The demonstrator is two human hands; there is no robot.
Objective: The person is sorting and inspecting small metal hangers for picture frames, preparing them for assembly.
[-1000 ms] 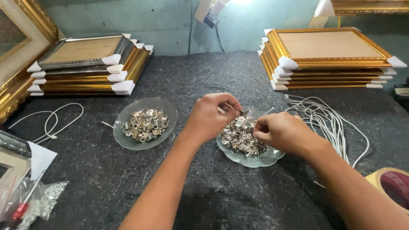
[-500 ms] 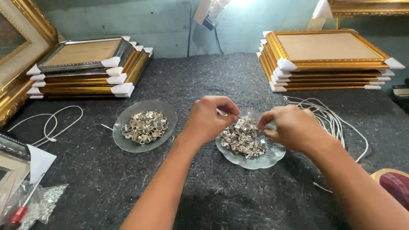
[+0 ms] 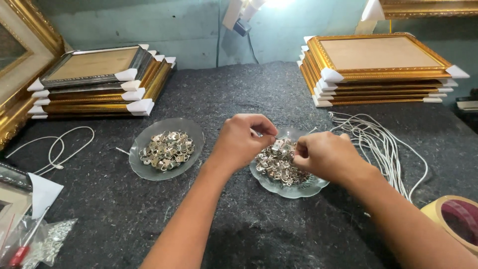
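Note:
Both my hands hover over a glass dish [image 3: 289, 188] heaped with small silver metal hangers [image 3: 275, 162]. My left hand [image 3: 242, 141] pinches a small metal piece between thumb and fingertips at the dish's far edge. My right hand [image 3: 326, 156] is closed with its fingertips down on the pile's right side; what it grips is hidden by the fingers. A second glass dish [image 3: 144, 169] with more silver hangers [image 3: 167, 148] lies to the left, apart from both hands.
Stacks of gold picture frames with white corner guards stand at back left [image 3: 97, 82] and back right [image 3: 378, 67]. White cords [image 3: 386, 144] lie right of the dish, another cord [image 3: 55, 147] at left. A tape roll [image 3: 455, 221] and bagged hardware [image 3: 47, 241] sit near the front.
My hands have drawn closer together over the right dish, the right one moving left onto the pile. The dishes have stayed in place.

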